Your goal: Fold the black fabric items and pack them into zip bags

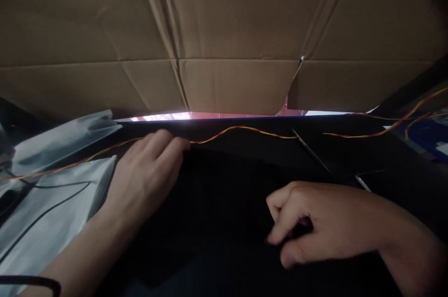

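A thin red-and-yellow twisted wire (pixel 241 127) runs from left to right across a dark surface. My left hand (pixel 150 162) lies over it with curled fingers, closed on the wire; the wire comes out on both sides of the knuckles, and the fingertips are hidden. Lower right, my right hand (pixel 322 222) hovers over the dark area with its fingers bent. A small gap shows between thumb and index finger, and no object is visible there. Just beyond the right hand lies a thin dark flat panel (pixel 336 148) with a pale edge, which the wire passes behind.
Creased brown cardboard (pixel 234 22) spans the top of the view. Translucent plastic bags (pixel 63 141) lie at the left, with a black cable (pixel 42 215) over one. More twisted wire loops at the far right beside a blue object (pixel 427 134).
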Tool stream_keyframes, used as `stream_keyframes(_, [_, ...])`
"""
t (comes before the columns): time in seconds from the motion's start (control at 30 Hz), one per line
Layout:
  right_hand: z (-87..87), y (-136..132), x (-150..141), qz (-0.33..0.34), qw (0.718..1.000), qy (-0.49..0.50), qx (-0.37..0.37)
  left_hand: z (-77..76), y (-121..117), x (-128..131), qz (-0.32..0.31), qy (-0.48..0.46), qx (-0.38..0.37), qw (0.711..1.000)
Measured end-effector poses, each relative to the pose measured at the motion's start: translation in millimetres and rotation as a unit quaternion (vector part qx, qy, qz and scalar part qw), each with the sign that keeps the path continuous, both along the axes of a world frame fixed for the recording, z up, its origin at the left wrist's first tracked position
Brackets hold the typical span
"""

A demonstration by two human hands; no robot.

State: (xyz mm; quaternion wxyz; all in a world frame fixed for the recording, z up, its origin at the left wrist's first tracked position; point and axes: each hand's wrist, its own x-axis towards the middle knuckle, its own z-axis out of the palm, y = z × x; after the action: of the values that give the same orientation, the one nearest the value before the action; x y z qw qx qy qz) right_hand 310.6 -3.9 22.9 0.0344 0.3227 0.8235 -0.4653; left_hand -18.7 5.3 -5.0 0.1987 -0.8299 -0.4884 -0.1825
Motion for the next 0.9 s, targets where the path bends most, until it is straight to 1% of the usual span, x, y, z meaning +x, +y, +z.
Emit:
stream_keyframes(0.07, [9.6,-6.2,0.1,0.011,0.999,0.0,-0.041,1.1,-6.5,3.8,-0.081,0.01,-0.038,0.996])
stream_keyframes(0.13, [17.3,-13.0,-2.8,0.017,0.998,-0.002,-0.052,-1.3,-11.9,10.4,-0.158,0.01,-0.113,0.981])
stream_keyframes(0.2, [20.9,-18.1,-6.8,0.023,0.998,-0.015,-0.054,-6.0,-15.1,18.0,-0.206,-0.006,-0.201,0.957])
stream_keyframes(0.23, [21.0,-19.3,-8.7,0.024,0.998,-0.026,-0.055,-8.5,-15.9,21.4,-0.218,-0.018,-0.238,0.946])
stream_keyframes(0.3, [17.9,-18.6,-11.3,0.015,0.998,-0.03,-0.052,-12.5,-16.1,25.7,-0.222,-0.036,-0.292,0.93])
stream_keyframes(0.33, [15.1,-16.8,-12.0,-0.006,0.999,-0.014,-0.044,-13.6,-16.0,26.5,-0.217,-0.042,-0.308,0.925])
stream_keyframes(0.43, [3.7,-9.9,-12.7,-0.1,0.994,0.04,0.025,-14.4,-17.3,24.4,-0.204,-0.067,-0.338,0.916])
stream_keyframes(0.47, [-0.2,-8.3,-12.8,-0.112,0.992,0.037,0.049,-14.4,-18.7,23.1,-0.201,-0.074,-0.348,0.913])
stream_keyframes(0.5, [-3.9,-7.3,-12.7,-0.105,0.992,0.023,0.064,-14.7,-20.4,21.7,-0.197,-0.079,-0.357,0.91])
stream_keyframes(0.53, [-7.1,-7.0,-12.3,-0.082,0.995,0.003,0.063,-15.2,-22.5,20.5,-0.192,-0.08,-0.369,0.906])
stream_keyframes(0.57, [-9.9,-7.2,-11.6,-0.057,0.997,-0.016,0.049,-16.2,-24.9,19.4,-0.186,-0.074,-0.382,0.902])
stream_keyframes(0.6, [-12.3,-7.5,-10.4,-0.047,0.998,-0.03,0.025,-17.5,-27.5,18.4,-0.179,-0.065,-0.395,0.899])
stream_keyframes(0.63, [-14.4,-7.6,-8.8,-0.055,0.998,-0.037,-0.007,-19.1,-30.1,17.6,-0.17,-0.055,-0.407,0.896])
stream_keyframes(0.7, [-18.6,-5.3,-4.3,-0.117,0.989,-0.036,-0.078,-22.3,-35.2,16.0,-0.157,-0.034,-0.421,0.893])
stream_keyframes(0.77, [-23.1,1.0,0.2,-0.205,0.97,-0.018,-0.13,-24.8,-39.1,14.9,-0.149,-0.017,-0.426,0.892])
stream_keyframes(0.83, [-27.5,9.9,2.8,-0.287,0.949,0.008,-0.132,-25.6,-41.1,14.7,-0.148,-0.005,-0.424,0.894])
stream_keyframes(0.9, [-30.5,17.9,2.2,-0.352,0.932,0.041,-0.077,-24.8,-40.6,15.5,-0.156,-0.004,-0.41,0.899])
